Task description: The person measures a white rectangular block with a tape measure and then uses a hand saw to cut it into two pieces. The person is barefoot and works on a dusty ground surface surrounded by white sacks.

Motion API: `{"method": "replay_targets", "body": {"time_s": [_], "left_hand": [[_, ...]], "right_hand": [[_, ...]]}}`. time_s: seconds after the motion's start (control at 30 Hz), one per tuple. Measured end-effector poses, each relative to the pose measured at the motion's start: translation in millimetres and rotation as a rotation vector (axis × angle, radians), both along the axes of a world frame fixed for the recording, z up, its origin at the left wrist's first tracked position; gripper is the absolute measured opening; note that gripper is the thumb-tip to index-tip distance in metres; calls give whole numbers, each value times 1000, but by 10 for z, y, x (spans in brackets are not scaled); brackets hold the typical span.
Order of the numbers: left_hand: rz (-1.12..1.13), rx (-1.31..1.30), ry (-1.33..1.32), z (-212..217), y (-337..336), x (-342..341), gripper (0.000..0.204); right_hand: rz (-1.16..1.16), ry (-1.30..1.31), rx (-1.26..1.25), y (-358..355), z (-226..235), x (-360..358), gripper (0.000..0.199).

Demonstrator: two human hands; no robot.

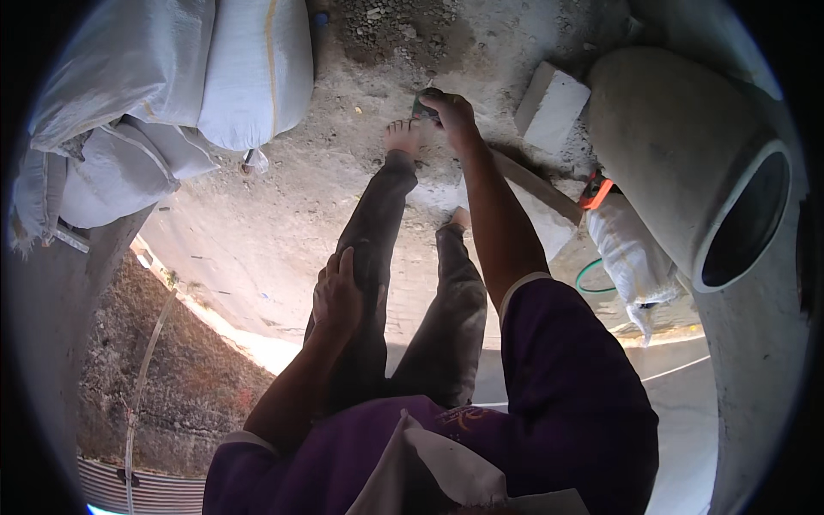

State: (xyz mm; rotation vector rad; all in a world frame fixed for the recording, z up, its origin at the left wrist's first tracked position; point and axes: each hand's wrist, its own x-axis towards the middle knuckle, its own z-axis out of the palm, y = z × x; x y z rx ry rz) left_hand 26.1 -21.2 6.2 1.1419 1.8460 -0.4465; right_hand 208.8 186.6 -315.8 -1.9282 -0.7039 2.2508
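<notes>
purple shirt (584,369) and pale cloth (455,468) fill the foreground; beyond them, the right grip (452,113) is closed around a small dark-green object (424,106), its kind unclear, low and just beside the bare toes of the forward foot (402,137). the left grip (336,293) rests on the trouser leg (371,227), holding nothing visible, presumably to brace the stoop. white sacks (256,77) at left press together, likely for mutual support.

From afar I see dusty grey floor (343,159) under the right hand (450,116), gravel (386,30) beyond it, and a glaring sunlit strip (270,350) left of the left hand (336,296).
</notes>
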Motion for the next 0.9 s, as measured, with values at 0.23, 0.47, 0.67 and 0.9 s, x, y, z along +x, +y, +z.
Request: {"method": "replay_targets", "body": {"time_s": [0.23,0.47,0.67,0.9], "left_hand": [[94,34,121,127,-829,431,80],[367,142,104,468,-1686,650,86],[381,-9,-198,845,-2810,837,81],[-59,-117,-527,1093,-4270,902,62]], "right_hand": [[83,237,-180,-1569,1638,606,38],[209,-55,-301,-3123,2735,2106,44],[561,-305,81,-4369,3680,2513,53],[760,-242,509,-5012,4140,2103,44]]}}
